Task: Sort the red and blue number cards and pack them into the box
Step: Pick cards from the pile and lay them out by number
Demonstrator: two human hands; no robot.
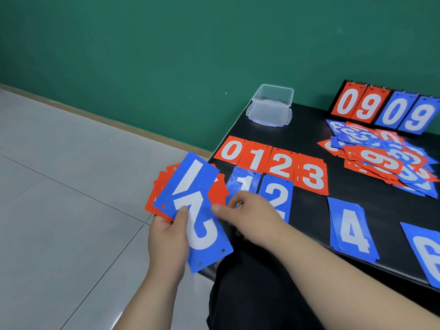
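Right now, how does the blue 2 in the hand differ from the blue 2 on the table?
The held blue 2 is gripped by the left hand, tilted; the table blue 2 lies flat. The held one reads upside down, holes nearest the camera; the table one reads upright, hole at its far edge. Both are blue with white digits.

The left hand point(166, 236) grips a fan of cards point(156, 201) from below. Its thumb point(182, 211) presses flat on the face of the front blue "2" card point(202, 234), and its fingers are hidden behind. Its bare forearm runs down from that card to the bottom of the view. The right hand point(247, 214) lies just right of the card, back up and fingers curled. One fingertip point(215, 207) touches the card's right edge; whether it pinches cannot be told. Its bare forearm stretches to the lower right.
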